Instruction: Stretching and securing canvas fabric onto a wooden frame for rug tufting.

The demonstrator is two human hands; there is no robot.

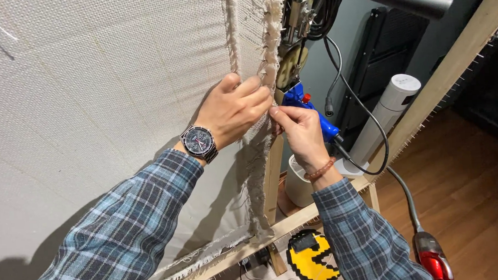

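Head view of two hands working at the right edge of a white woven cloth (85,98) stretched over a wooden frame (274,173). The left hand (233,109), with a wristwatch (199,142) on its wrist, presses flat against the cloth, its fingers curled over the frayed edge (269,46) and gripping it just beside the upright frame bar. The right hand (300,132), wearing a bead bracelet (321,169), touches the same edge, thumb and forefinger pinched together on the fabric; whether they hold anything smaller cannot be told. A blue tool (310,110) with a red tip lies directly behind the right hand, a dark cable (369,127) looping from it. Lower down, a yellow round rug piece (311,257) rests near the frame foot, a white cylinder fan (383,117) stands behind, and a red device (435,258) lies on the wooden floor (477,195).
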